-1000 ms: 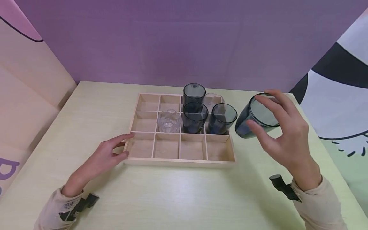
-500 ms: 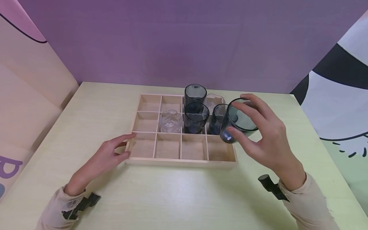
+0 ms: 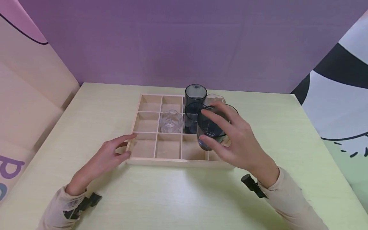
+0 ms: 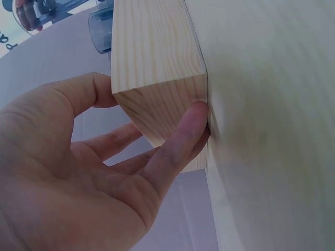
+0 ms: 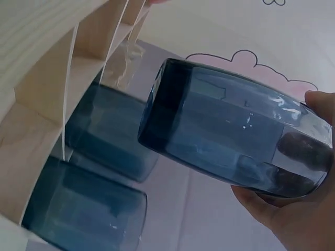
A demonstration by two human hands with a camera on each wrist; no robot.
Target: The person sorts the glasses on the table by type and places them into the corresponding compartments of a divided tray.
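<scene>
My right hand (image 3: 241, 140) grips a dark blue-grey glass tumbler (image 5: 225, 125) near its rim, thumb on one side and fingers on the other. The tumbler hangs tilted over the front row of a wooden compartment tray (image 3: 178, 163). At the tray's front left corner, my left hand (image 3: 104, 156) holds the end wall (image 4: 162, 104) between thumb and fingers. In the tray stand a dark tumbler (image 3: 196, 92) at the back and another (image 3: 190, 124) in the middle row. A third in the middle row is mostly hidden by my right hand.
A clear, faceted glass (image 3: 171, 121) sits in the middle row, left of the dark tumblers. Another clear glass (image 3: 215, 97) is at the back right, partly hidden. A purple wall (image 3: 184, 48) rises behind the pale table (image 3: 161, 195).
My right hand has carried the tumbler leftward from beyond the tray's right side to above its front row. My left hand has stayed at the tray's corner.
</scene>
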